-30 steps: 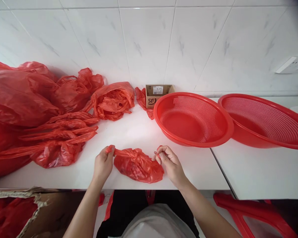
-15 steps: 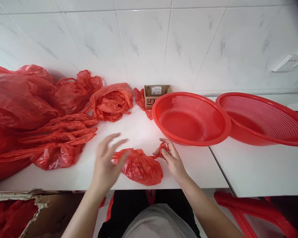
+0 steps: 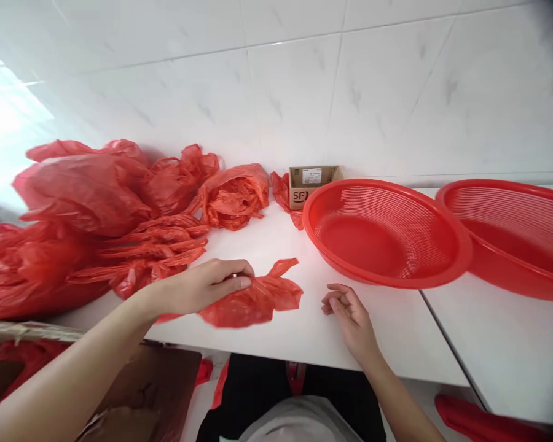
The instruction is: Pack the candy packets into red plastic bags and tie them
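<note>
A crumpled red plastic bag [image 3: 258, 299] lies near the front edge of the white counter [image 3: 276, 245]. My left hand [image 3: 203, 285] reaches in from the left and pinches the bag's left side between thumb and fingers. To the right of the bag my right hand [image 3: 350, 316] rests on the counter. Its fingers are loosely curled and hold nothing.
A heap of red plastic bags [image 3: 96, 215] covers the counter's left half. A small cardboard box [image 3: 309, 183] stands by the tiled wall. Two red perforated basins [image 3: 387, 230] [image 3: 516, 233] sit at the right. A cardboard carton [image 3: 96, 380] with red bags is below left.
My left hand has come down and gripped the bag's left side. My right hand has let go of the bag's handle and drawn back. The view has swung to the left.
</note>
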{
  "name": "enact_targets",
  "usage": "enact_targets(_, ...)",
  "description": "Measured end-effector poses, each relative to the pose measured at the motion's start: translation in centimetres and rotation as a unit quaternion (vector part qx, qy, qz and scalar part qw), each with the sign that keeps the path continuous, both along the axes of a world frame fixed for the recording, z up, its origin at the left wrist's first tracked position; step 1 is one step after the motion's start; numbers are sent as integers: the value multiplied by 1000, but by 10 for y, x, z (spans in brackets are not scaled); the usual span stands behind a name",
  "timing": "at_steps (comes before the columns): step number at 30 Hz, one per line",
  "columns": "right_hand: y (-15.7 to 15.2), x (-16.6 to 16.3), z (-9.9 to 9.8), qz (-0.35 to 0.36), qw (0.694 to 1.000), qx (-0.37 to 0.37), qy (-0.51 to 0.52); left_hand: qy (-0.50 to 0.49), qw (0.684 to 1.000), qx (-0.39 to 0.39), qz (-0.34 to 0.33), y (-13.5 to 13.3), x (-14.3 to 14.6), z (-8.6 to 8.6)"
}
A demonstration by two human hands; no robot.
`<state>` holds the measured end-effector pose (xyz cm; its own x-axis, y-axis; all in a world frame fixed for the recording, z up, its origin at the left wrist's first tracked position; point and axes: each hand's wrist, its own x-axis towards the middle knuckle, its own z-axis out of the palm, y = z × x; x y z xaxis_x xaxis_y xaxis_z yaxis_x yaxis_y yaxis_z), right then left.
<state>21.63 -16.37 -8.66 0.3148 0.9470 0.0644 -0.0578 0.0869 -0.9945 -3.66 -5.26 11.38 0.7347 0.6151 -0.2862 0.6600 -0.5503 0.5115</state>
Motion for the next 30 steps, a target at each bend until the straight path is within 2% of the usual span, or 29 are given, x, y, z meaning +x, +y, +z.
enact_targets(2, -1, -1, -1, 13, 1000, -6, -17, -34, 998, -15, 49, -2, -22, -7)
enact_targets(5, -2, 0, -3, 19, 999, -22, -38, -63, 984, 0, 169, -2, -63, -15)
enact_targets(7, -3, 1, -5, 21, 997, -38, -59, -58, 973, -1, 222, -1, -92, -11)
enact_targets(9, -3, 1, -7, 24, 995, -52, -81, -39, 968, -23, 246, 1, -119, -4)
enact_targets(11, -3, 0, -7, 25, 993, -59, -97, -2, 967, -38, 251, 7, -145, 1)
enact_targets(13, -2, -1, -7, 23, 992, -62, -108, 46, 970, -32, 238, 17, -170, -1)
enact_targets(15, -2, -3, -6, 22, 991, -63, -113, 118, 972, 6, 202, 30, -192, -12)
enact_targets(18, -2, -4, -6, 21, 990, -67, -122, 215, 958, 84, 168, 48, -216, -38)
enact_targets(21, -2, -4, -7, 16, 988, -77, -137, 236, 940, 168, 183, 58, -229, -60)
enact_targets(24, -2, -4, -8, 17, 985, -83, -151, 242, 920, 240, 194, 61, -235, -72)
enact_targets(30, 1, -5, -10, 21, 983, -76, -163, 263, 920, 247, 155, 64, -244, -88)
